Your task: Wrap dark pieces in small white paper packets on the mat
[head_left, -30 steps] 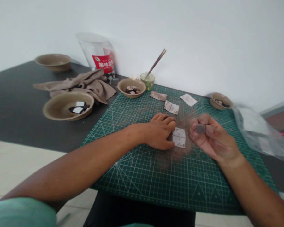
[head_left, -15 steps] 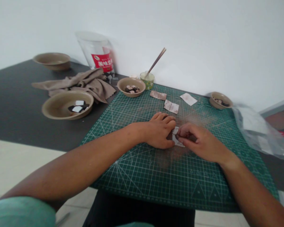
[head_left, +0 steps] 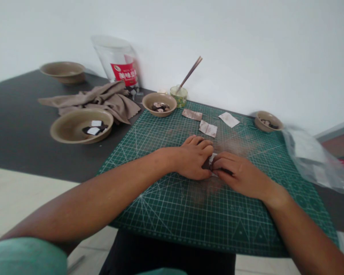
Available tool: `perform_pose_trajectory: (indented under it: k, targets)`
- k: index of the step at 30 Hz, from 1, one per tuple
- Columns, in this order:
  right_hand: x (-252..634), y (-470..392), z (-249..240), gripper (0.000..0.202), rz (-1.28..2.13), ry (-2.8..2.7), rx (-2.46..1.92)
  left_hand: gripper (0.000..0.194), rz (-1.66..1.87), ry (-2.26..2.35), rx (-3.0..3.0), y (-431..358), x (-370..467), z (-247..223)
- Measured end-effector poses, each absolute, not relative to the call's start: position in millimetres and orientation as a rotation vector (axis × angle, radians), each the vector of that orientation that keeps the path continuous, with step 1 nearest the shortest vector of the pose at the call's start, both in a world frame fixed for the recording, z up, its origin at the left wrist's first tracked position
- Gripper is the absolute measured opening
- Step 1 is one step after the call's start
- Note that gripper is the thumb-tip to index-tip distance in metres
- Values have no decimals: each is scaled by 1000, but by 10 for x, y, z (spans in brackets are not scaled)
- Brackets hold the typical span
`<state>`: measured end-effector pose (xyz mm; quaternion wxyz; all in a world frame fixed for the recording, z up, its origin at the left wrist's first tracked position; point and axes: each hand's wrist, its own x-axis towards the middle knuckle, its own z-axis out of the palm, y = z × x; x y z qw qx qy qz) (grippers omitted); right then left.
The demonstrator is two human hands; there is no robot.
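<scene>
My left hand lies palm down on the green cutting mat, its fingertips pinning a small whitish abrasive sheet that is mostly hidden under both hands. My right hand is right next to it, fingers pinched on a small dark piece pressed onto that sheet. The two hands touch at the fingertips. Brown dust covers the mat around them.
Three more paper pieces lie further back on the mat. Small bowls hold chips, and a larger bowl sits left. A cloth, plastic jar, cup with sticks and clear bag surround the mat.
My right hand, raised with the dark piece a second ago, came down onto the sheet and slid left against my left fingertips. The left hand stayed put.
</scene>
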<state>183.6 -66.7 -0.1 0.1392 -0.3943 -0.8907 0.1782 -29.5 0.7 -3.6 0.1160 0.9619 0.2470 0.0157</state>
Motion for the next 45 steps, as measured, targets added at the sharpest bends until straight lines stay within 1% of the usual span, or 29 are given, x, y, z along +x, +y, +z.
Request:
perform_pose_trajectory:
  k: [8,12,16,18,24,30,37,40,45]
  targets:
    - [1841,-675,25,16,541,-2527,-1156,56,49,731,2822,8,-292,-52]
    - [1856,-675,25,21,483,-2519,-1215,55,53,717,2818,9,-296,-53]
    - [1866,-667,16,15,467,-2579,-1195,55,39,720,2810,7,-295,-40]
    - [1865,-672,18,14,480,-2558,-1196,55,35,720,2804,8,-293,-40]
    - [1854,-695,14,21,581,-2454,-1219,53,80,710,2826,21,-294,-75]
    - [1855,-699,15,27,637,-2403,-1237,55,34,715,2804,27,-292,-53]
    - [1865,-721,37,25,665,-2356,-1294,53,22,724,2800,21,-294,-40]
    - [1967,-663,40,21,564,-2277,-1357,54,20,733,2788,23,-296,-41]
    - [2294,-491,44,21,226,-2123,-1507,50,30,730,2793,30,-295,-45]
